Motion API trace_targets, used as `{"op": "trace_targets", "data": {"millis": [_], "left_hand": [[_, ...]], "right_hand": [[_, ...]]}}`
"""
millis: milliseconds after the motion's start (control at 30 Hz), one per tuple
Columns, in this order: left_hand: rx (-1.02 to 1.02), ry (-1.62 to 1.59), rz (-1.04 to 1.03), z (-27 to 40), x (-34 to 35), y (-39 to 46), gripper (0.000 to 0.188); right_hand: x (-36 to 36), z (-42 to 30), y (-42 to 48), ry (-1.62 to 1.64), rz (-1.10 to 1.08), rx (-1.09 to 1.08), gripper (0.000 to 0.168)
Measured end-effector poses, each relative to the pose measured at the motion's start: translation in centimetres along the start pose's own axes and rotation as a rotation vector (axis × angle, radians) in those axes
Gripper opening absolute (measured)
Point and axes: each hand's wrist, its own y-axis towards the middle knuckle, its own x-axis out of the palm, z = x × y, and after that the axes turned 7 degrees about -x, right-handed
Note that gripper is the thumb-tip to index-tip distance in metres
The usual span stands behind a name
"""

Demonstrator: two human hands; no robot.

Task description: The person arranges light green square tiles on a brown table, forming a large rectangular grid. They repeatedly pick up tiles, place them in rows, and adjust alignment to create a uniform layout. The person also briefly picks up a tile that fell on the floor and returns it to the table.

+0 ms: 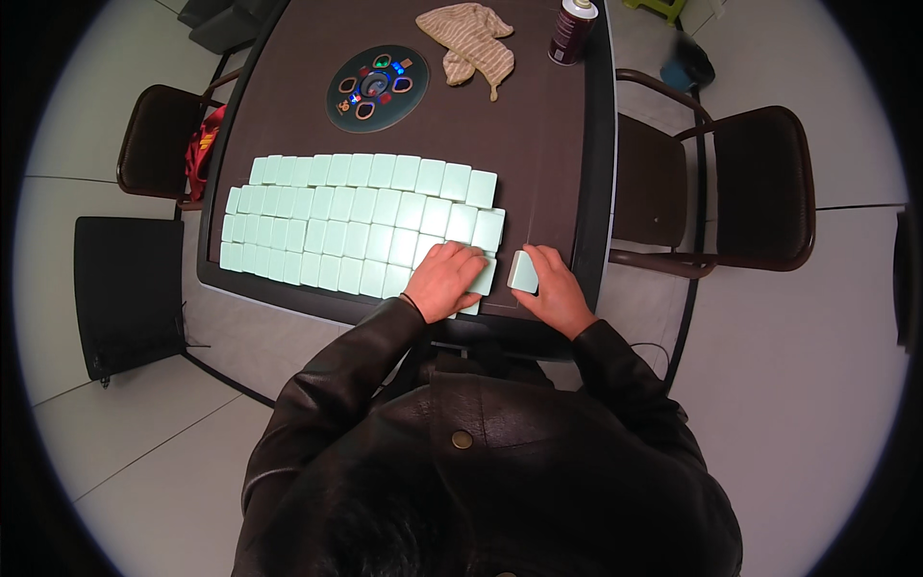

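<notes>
Several rows of mahjong tiles [353,240], pale green backs up, lie side by side on the brown top of a mahjong table [288,119]. My left hand [445,280] rests over the right end of the nearest rows, its fingers and thumb beside an end tile [482,278]. Whether it grips that tile cannot be told. Part of another tile [470,308] shows below the thumb. To the right of the rows, my right hand [555,290] holds a single tile [524,272] between thumb and fingers, apart from the others.
Beyond the tiles sits a round control panel [396,108] with lit markings. A striped cloth [472,40] and a spray can [573,32] stand farther back. A raised black rim [595,180] borders the table. Chairs flank it at right [761,187] and left [155,137].
</notes>
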Motion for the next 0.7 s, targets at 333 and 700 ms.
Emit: {"op": "trace_targets", "data": {"millis": [333,700], "left_hand": [[-0.075,-0.001,0.046,-0.3,0.3,-0.1,0.051],[-0.114,0.040,0.038,-0.1,0.7,-0.3,0.051]], "right_hand": [[0.1,1.1,0.9,-0.105,0.006,0.002,0.066],[-2.1,0.5,2.0,-0.341,-0.043,0.014,0.076]]}}
